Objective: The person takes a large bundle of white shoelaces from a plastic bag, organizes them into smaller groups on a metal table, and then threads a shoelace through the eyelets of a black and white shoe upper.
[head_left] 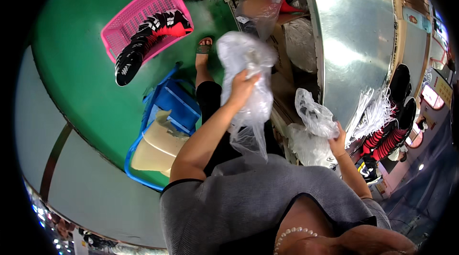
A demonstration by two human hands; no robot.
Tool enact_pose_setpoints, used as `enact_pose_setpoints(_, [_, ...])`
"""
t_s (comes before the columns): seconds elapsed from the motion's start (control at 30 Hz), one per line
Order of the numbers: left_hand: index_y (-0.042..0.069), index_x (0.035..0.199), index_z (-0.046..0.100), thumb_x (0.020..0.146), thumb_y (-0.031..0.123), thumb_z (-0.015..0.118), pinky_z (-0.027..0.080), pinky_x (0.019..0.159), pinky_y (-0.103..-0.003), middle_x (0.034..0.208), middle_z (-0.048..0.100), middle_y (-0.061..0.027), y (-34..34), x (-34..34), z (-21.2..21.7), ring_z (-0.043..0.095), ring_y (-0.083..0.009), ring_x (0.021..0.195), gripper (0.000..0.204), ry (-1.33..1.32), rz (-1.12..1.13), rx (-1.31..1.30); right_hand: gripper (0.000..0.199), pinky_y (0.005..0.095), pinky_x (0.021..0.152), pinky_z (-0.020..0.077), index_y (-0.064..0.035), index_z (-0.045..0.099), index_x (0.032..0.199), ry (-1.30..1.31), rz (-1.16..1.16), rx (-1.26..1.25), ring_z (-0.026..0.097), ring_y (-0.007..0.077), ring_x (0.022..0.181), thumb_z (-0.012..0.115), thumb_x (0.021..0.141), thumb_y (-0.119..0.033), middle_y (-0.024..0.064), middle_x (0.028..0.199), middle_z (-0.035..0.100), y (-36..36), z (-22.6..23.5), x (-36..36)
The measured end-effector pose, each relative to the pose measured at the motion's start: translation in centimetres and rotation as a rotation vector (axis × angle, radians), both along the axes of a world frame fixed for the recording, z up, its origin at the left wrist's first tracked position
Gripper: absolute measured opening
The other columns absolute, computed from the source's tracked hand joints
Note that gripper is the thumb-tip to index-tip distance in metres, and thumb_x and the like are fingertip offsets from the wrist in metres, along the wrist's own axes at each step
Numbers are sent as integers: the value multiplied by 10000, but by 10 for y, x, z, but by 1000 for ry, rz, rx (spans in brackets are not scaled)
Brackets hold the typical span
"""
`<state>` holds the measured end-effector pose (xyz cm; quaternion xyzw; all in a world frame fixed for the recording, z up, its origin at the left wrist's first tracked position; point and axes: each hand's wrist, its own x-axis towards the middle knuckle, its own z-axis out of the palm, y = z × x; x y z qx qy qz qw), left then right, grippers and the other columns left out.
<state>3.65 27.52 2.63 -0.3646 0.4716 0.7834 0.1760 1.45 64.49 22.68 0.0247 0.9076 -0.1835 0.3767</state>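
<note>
A bunch of clear plastic bags (244, 54) hangs from my left hand (242, 88), its fingers closed around the crumpled film in front of my legs. The top of the bunch is smeared by motion. On the right, my right hand (337, 141) pinches the edge of another crumpled clear plastic bag (313, 114). More clear plastic (308, 146) lies just below that bag, close to my body. Part of the right hand's fingers is hidden by the film.
A metal-topped workbench (354, 40) has an open shelf with plastic and cardboard. White laces (375, 114) and black-and-red shoes (389, 135) lie at right. At left, a pink basket (134, 11) holds shoe pieces (148, 35). A blue chair (174, 102) stands near a metal panel (95, 169).
</note>
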Motion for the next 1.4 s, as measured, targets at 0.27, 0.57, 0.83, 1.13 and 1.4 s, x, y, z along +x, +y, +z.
enact_pose_setpoints(0.27, [-38,1088,583,788,4,648,477,865,-400,1048,644,-247,228,-112,-24,611,-392,1007,310,562,309,262,518,331,725,487,-14,548,1105,339,-49,-55,617,200,757,737,666,-214,74,812,635,25,-12,37])
enact_pose_setpoints(0.57, [7,1189,501,858,199,557,498,821,-462,1134,608,-197,337,-247,-135,631,-354,1015,387,533,-693,-394,445,352,731,506,-14,571,1107,129,5,55,657,218,807,715,741,-221,101,876,671,19,-12,34])
enact_pose_setpoints(0.83, [38,1126,603,836,171,578,484,884,-479,1158,627,-199,396,-251,-115,631,-327,1052,320,591,-761,-94,400,345,723,511,-2,586,1101,68,45,91,664,216,811,676,786,-231,106,888,677,17,-12,25])
enact_pose_setpoints(1.13, [31,1185,580,843,214,598,485,905,-449,1171,625,-196,440,-198,-153,618,-337,1072,388,540,-900,-174,363,336,714,517,11,603,1095,73,103,36,671,213,816,633,836,-241,110,902,684,34,-23,16])
enact_pose_setpoints(1.4, [25,1237,559,850,253,616,485,923,-423,1183,624,-194,344,-153,-123,607,-346,1090,453,566,-851,-174,345,328,706,522,23,618,1089,156,136,-33,677,211,820,595,881,-251,115,913,691,41,-23,30])
